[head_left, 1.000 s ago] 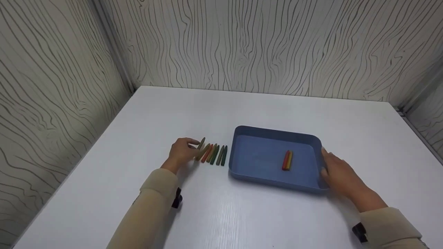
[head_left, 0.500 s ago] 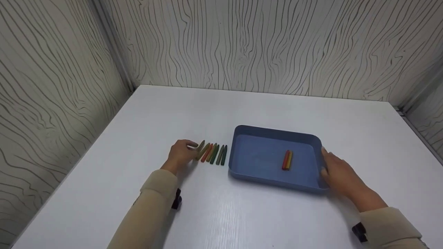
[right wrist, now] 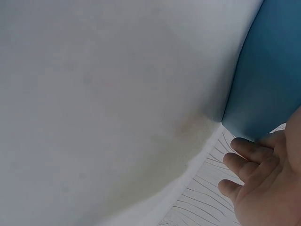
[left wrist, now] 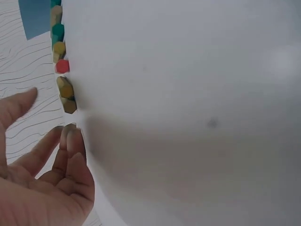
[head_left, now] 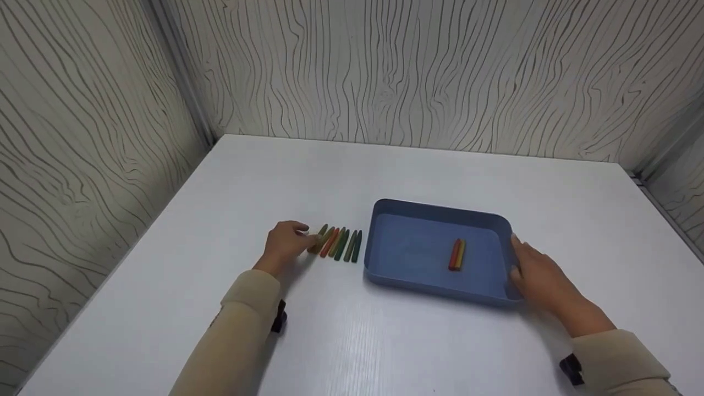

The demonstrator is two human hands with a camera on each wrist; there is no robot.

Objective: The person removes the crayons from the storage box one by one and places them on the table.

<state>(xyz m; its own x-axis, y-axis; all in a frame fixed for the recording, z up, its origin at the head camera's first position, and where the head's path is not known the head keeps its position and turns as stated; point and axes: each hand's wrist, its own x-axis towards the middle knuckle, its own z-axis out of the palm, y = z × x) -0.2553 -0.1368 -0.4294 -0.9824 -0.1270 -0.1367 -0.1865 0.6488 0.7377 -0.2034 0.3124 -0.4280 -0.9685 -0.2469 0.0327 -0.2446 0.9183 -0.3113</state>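
Note:
My left hand [head_left: 286,242] is beside the left end of a row of several crayons on the table. In the left wrist view its thumb is apart from the loosely bent fingers, with nothing held between them. Nearest is an olive crayon [left wrist: 69,106] beside another yellowish one. A red crayon [head_left: 330,243] and a dark green crayon [head_left: 357,246] lie farther along the row. My right hand [head_left: 542,278] rests against the right wall of a blue tray [head_left: 407,247]. Inside the tray a red crayon [head_left: 454,254] and a yellow crayon [head_left: 461,254] lie side by side.
The white table [head_left: 352,341] carries the row and the tray, a narrow gap between them. Behind stands a wood-grain patterned wall [head_left: 385,71]; a similar panel [head_left: 82,137] rises on the left.
The olive crayon at the row's left end has come down beside the others, and my left hand has let go of it and shifted slightly left. Tray and right hand have stayed put.

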